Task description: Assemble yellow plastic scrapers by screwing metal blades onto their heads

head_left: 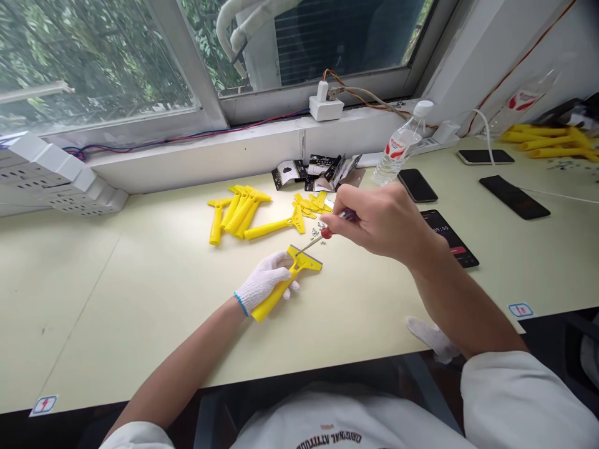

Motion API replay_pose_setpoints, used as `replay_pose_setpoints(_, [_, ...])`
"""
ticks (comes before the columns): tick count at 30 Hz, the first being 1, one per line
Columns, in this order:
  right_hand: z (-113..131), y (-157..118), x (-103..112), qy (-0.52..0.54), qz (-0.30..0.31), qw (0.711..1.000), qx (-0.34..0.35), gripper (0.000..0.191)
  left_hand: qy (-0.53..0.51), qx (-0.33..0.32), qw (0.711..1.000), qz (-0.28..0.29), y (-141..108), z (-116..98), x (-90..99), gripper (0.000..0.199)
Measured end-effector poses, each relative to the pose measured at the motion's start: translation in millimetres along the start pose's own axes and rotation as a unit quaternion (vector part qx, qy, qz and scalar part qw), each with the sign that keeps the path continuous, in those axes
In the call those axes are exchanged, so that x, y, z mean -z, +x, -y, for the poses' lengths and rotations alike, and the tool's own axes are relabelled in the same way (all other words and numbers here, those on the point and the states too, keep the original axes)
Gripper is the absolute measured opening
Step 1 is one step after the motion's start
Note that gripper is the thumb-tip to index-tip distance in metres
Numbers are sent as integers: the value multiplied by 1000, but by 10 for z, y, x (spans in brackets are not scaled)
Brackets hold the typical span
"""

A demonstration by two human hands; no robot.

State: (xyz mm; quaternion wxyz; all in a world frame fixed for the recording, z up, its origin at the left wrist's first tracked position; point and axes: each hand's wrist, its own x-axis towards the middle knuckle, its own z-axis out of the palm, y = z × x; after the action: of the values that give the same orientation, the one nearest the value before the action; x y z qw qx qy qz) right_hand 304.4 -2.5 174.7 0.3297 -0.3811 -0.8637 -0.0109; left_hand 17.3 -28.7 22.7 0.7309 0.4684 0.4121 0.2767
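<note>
Okay, so the yellow scraper lies with its handle end nearest the body and its long axis slanting away to the right, the gloved left hand closed around it just short of the head. Off to the right, the bare right hand pinches a screwdriver angled down-left onto the head, with loose screws just beyond.
</note>
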Motion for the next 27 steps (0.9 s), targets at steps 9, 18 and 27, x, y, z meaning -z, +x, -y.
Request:
replay_pose_setpoints(9, [-72, 3, 142, 118, 101, 986, 59, 8, 2, 4, 1000, -2, -5, -25, -15, 58])
replay_pose_setpoints(18, [6, 4, 87, 101, 54, 993, 6, 14, 4, 4, 1000, 5, -12, -45, -21, 59])
replay_pose_setpoints(27, [-15, 20, -195, 56, -70, 995, -36, 36, 8, 10, 1000, 12, -31, -84, -56, 59])
